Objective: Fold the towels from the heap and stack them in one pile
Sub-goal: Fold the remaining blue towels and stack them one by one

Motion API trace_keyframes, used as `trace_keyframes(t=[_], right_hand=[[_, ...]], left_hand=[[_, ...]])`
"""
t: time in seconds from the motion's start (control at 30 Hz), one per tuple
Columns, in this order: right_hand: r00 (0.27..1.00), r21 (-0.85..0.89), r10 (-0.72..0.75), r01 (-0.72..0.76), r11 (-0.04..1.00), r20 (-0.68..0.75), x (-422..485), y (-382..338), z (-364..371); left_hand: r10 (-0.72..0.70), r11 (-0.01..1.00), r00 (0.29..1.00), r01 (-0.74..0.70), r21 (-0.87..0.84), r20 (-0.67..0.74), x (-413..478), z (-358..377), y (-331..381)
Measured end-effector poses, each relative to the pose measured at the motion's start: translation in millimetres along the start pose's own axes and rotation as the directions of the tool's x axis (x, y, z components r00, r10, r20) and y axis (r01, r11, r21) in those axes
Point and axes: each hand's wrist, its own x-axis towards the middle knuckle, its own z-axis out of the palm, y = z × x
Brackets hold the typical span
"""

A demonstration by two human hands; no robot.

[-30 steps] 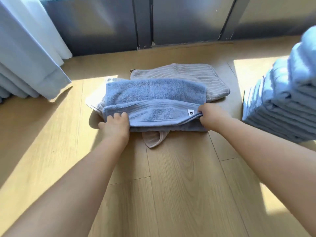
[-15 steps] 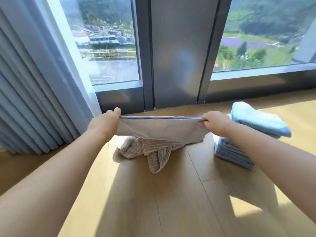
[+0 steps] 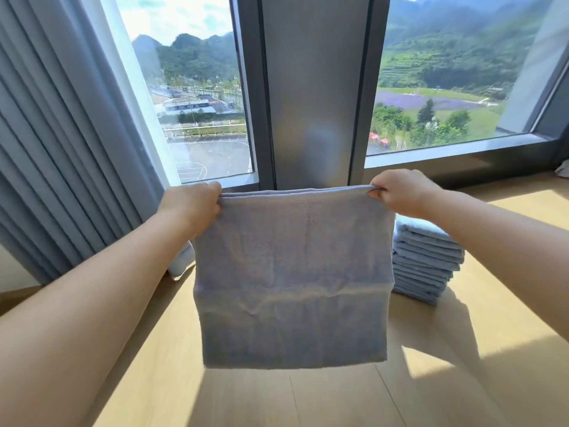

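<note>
Pinching a top corner each, left hand point(image 3: 191, 208) and right hand point(image 3: 397, 192) hang the towel point(image 3: 292, 272) flat, top edge level. Stacked pile point(image 3: 426, 260) sits behind its right edge, nearer right hand.

towel point(image 3: 289, 272): matt blue terry cloth
floor point(image 3: 446, 380): smooth pale wood
frame point(image 3: 311, 87): brushed grey metal
curtain point(image 3: 61, 134): pleated grey cloth

We see a light wooden plank floor point(image 3: 462, 396), crossed by sun patches and shadow. On it, toward the far right, sits a stack of folded blue towels point(image 3: 428, 263), its left edge hidden from us. Further left lies a pale cloth point(image 3: 181, 260), mostly hidden.
</note>
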Motion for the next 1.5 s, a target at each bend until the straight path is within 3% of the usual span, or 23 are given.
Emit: trace_keyframes(t=[0.07, 0.17, 0.47, 0.67, 0.8, 0.93, 1.13, 1.33, 1.5], right_hand=[[0.998, -0.034, -0.004, 0.002, 0.999, -0.056, -4, 4, -1], [0.999, -0.084, -0.001, -0.002, 0.996, -0.038, -5, 10, 3], [0.996, 0.168, 0.067, -0.075, 0.983, 0.055, -10, 25, 14], [0.995, 0.230, 0.096, -0.102, 0.968, 0.036, -14, 28, 19], [0.994, 0.239, 0.101, -0.106, 0.965, 0.032, -13, 32, 19], [0.992, 0.174, 0.101, -0.112, 0.978, 0.073, -11, 31, 15], [0.993, 0.104, 0.085, -0.093, 0.990, 0.082, -3, 30, 25], [0.983, 0.064, 0.125, -0.117, 0.991, -0.133, -11, 28, 38], [0.932, 0.163, 0.133, -0.081, 0.983, -0.338, -31, 39, 46]], left_hand=[[-0.022, 0.997, 0.999, 0.019, -0.069, -0.039, 1, -2, -3], [0.005, 0.991, 0.998, 0.003, -0.137, 0.055, 1, 1, -6], [0.072, 0.890, 0.995, -0.032, -0.454, 0.069, -2, 15, -1], [0.111, 0.958, 0.991, -0.088, -0.273, 0.071, -1, 8, 8], [0.121, 0.993, 0.984, -0.122, -0.004, 0.128, -8, 5, 10], [0.156, 0.960, 0.983, -0.174, 0.219, 0.100, -11, 8, 5], [0.160, 0.977, 0.980, -0.174, 0.122, 0.119, -3, 26, -1], [0.072, 0.986, 0.996, -0.080, 0.146, 0.059, -1, 41, 5], [0.180, 0.980, 0.981, -0.174, 0.093, -0.069, -16, 54, 5]])
